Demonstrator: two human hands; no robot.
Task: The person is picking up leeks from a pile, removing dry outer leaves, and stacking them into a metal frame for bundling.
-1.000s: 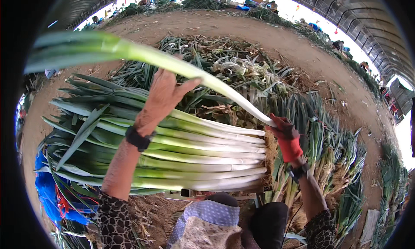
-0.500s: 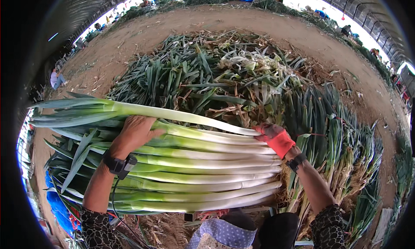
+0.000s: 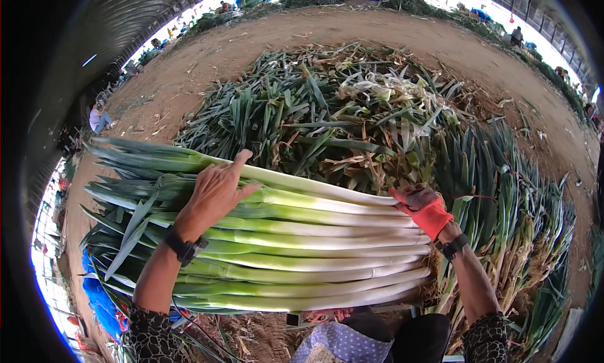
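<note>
A broad row of leeks lies side by side in front of me, green leaves to the left and white root ends to the right. Along its far edge runs one more leek. My right hand, in a red and dark glove, has its fingers closed on that leek's white end. Bare, my left hand rests over its green part with thumb and forefinger spread apart. Both wrists wear dark bands.
Beyond the row is a heap of loose leaves and trimmings. More untrimmed leeks stand close on the right. Blue plastic sits at the lower left. A person sits far off on the left.
The far-edge leek has come down against the row. My left hand has moved away from me onto its green part, fingers spreading. My right hand still grips the white end.
</note>
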